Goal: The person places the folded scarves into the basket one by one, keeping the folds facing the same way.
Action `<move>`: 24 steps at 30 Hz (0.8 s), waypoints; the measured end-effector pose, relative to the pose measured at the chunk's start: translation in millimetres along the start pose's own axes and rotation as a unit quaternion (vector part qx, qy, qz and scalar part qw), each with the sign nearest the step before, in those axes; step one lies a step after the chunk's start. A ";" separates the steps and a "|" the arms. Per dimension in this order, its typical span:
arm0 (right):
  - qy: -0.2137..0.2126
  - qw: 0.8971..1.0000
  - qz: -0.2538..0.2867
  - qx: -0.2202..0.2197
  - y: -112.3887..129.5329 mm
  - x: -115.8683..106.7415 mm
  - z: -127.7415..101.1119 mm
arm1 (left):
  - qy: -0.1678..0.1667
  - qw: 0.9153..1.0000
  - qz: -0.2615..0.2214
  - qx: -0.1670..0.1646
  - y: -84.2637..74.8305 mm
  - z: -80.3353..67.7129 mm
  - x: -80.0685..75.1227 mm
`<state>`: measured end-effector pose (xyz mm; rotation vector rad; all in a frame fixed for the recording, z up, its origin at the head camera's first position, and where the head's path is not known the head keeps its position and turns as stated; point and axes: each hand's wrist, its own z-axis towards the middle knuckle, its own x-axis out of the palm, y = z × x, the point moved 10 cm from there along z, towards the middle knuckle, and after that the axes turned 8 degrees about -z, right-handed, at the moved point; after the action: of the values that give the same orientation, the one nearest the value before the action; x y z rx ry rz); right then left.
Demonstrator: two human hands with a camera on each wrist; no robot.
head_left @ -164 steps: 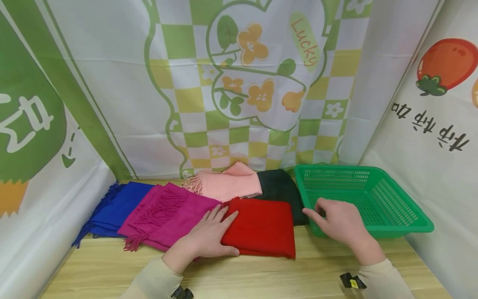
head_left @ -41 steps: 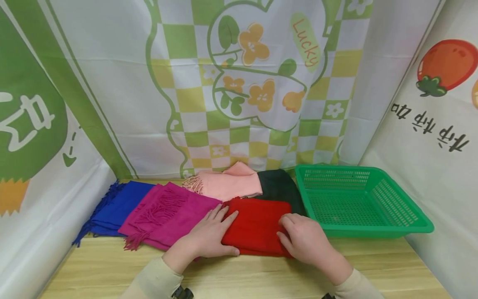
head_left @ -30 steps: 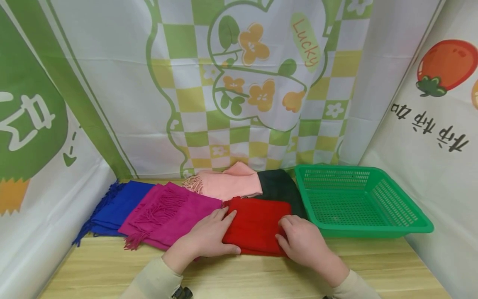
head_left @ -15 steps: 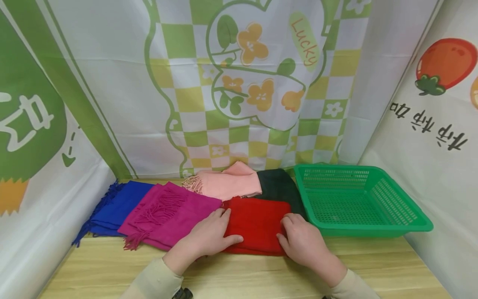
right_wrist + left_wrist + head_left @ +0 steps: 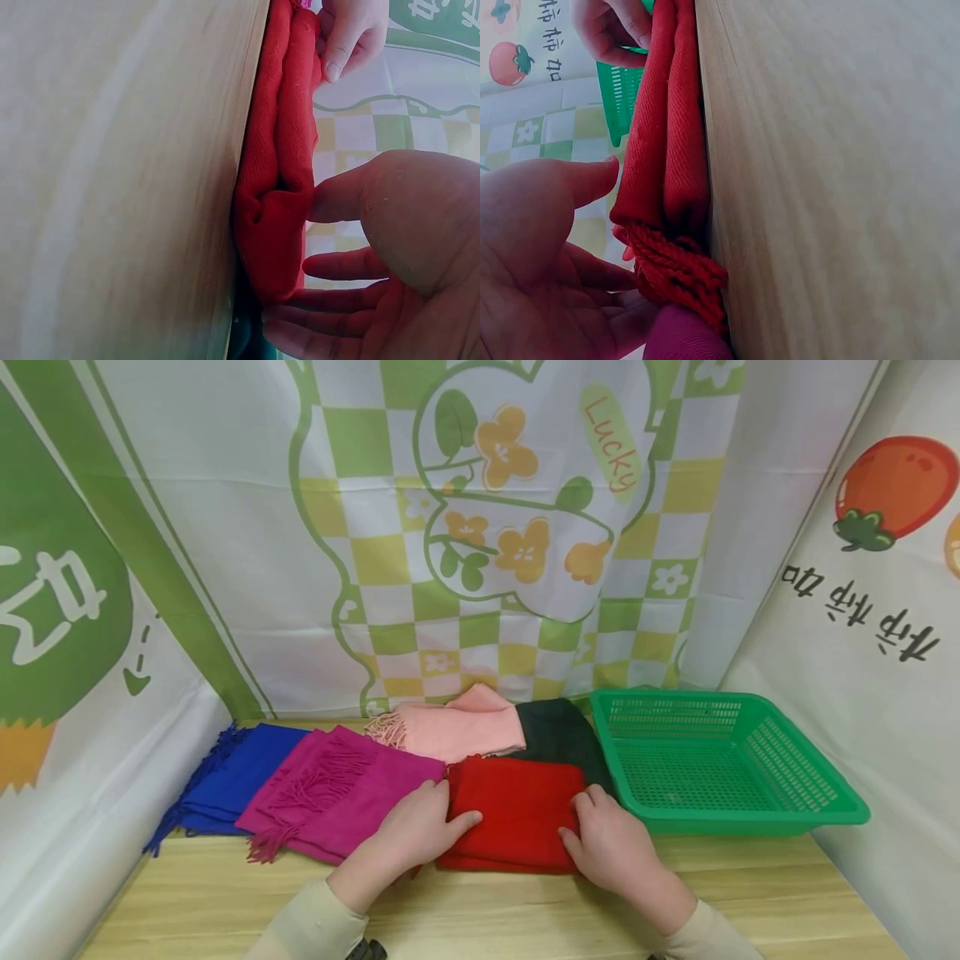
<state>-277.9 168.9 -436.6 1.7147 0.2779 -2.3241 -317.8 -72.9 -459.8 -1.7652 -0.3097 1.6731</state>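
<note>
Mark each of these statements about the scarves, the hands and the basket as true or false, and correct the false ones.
1. Both hands grip the folded red scarf, the left hand at one end and the right hand at the other. True.
2. The green basket holds a scarf. False: nothing lies in it.
3. The magenta scarf lies between the blue scarf and the red one. True.
4. The red scarf hangs in the air above the table. False: it lies on the table.
5. The pink scarf lies behind the red one, beside a dark scarf. True.
</note>
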 end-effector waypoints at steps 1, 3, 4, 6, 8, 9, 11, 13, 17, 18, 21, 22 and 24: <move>0.001 1.000 0.000 0.002 -0.6 0.8 0.2 | 0.001 1.000 -0.004 -0.005 1.0 0.1 0.1; 0.003 1.000 0.003 0.005 -1.6 1.5 0.7 | 0.002 1.000 -0.010 -0.010 1.7 0.2 0.5; 0.005 1.000 0.004 0.007 -2.2 2.3 1.0 | 0.004 1.000 -0.013 -0.012 2.0 0.0 1.1; 0.011 1.000 0.008 0.015 -4.1 4.3 1.4 | 0.006 1.000 -0.018 -0.018 2.7 -0.4 2.1; 0.021 0.999 0.013 0.027 -7.0 7.2 1.4 | 0.006 0.999 -0.022 -0.024 3.1 -0.8 2.6; 0.027 0.999 0.015 0.033 -8.9 9.1 1.3 | 0.006 0.999 -0.025 -0.027 3.8 -0.9 3.0; 0.039 0.998 0.026 0.046 -12.8 13.5 1.3 | 0.004 0.999 -0.035 -0.032 5.3 -1.0 3.3; 0.053 0.996 0.040 0.059 -16.9 18.5 1.3 | 0.002 0.998 -0.046 -0.036 7.1 -1.1 3.6; 0.086 0.988 0.082 0.095 -27.5 31.2 1.4 | 0.004 0.997 -0.065 -0.038 10.9 -1.0 4.7; 0.095 0.985 0.097 0.108 -30.5 34.3 1.3 | 0.005 0.997 -0.068 -0.037 11.7 -0.7 4.9; 0.116 0.972 0.145 0.143 -38.7 43.7 1.4 | -0.001 0.996 -0.078 -0.037 14.9 1.0 2.7; 0.121 0.967 0.165 0.152 -40.3 46.0 1.8 | -0.006 0.996 -0.079 -0.036 16.0 1.9 1.3; 0.124 0.957 0.203 0.167 -42.7 49.6 2.8 | -0.016 0.996 -0.080 -0.037 19.1 4.0 -0.8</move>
<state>-307.4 204.8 -482.7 1.9913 -0.4156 -1.9363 -326.9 -86.4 -470.6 -1.7203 -0.5204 1.5935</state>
